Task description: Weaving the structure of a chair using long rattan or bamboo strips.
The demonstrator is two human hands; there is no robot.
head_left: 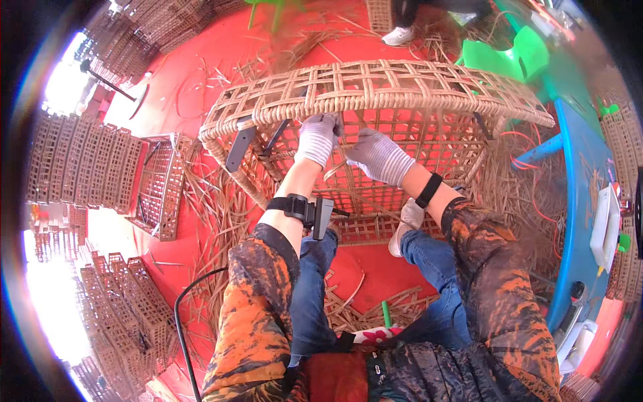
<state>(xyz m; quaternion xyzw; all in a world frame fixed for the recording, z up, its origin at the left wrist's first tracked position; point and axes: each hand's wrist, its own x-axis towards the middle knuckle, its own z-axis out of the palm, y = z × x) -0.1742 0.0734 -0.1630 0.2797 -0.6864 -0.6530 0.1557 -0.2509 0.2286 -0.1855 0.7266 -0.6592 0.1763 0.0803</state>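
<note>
A large woven cane basket (375, 100) stands tilted before my knees, its wrapped rim bowed across the view. My left hand (316, 141), in a striped knit glove, is closed at the underside of that rim, its fingertips partly hidden. Just to the right, my right hand (383, 155), gloved alike, has its fingers pinched together. A thin pale cane strand (333, 172) runs by its fingertips and hangs between the two hands. Dark flat bars (240, 149) sit under the rim, left of my left hand.
Stacks of woven panels (84, 161) line the left side. Loose cane strips (218, 221) litter the red floor (221, 47). A blue table (579, 174) with white trays (605, 228) is on the right, near a green chair (506, 57). Another person's shoe (398, 36) shows at the far side.
</note>
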